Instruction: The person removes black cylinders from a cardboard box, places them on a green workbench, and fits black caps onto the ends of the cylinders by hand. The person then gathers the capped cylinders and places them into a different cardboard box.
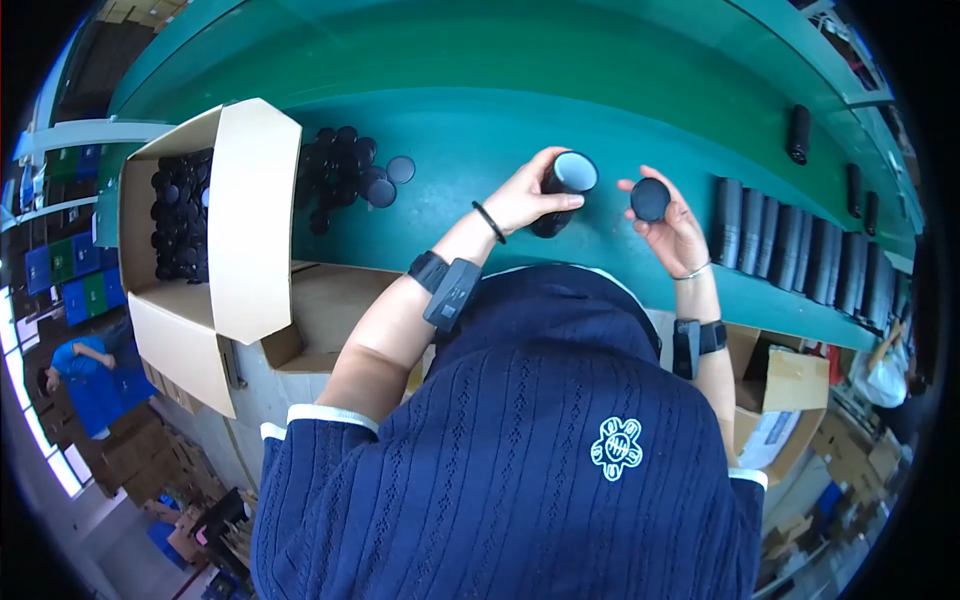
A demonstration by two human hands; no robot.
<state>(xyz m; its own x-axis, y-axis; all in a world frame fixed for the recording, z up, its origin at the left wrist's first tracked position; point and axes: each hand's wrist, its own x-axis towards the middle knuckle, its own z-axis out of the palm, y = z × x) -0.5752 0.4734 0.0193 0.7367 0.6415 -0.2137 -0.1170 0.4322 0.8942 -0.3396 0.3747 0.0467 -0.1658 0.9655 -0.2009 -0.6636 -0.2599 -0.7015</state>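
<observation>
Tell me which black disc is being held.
The black disc in the right hand; the others lie in the cardboard box or the loose pile on the green table.

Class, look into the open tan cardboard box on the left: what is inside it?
The open tan cardboard box holds many small, round black discs. The uppermost ones cover whatever lies beneath, so the bottom there cannot be seen.

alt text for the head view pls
The person's left hand grips a pale-ended dark cylinder; the right hand holds a round black disc beside it, over a green work surface. Loose black discs and an open cardboard box of more sit left; a row of dark cylinders is at right.
</observation>
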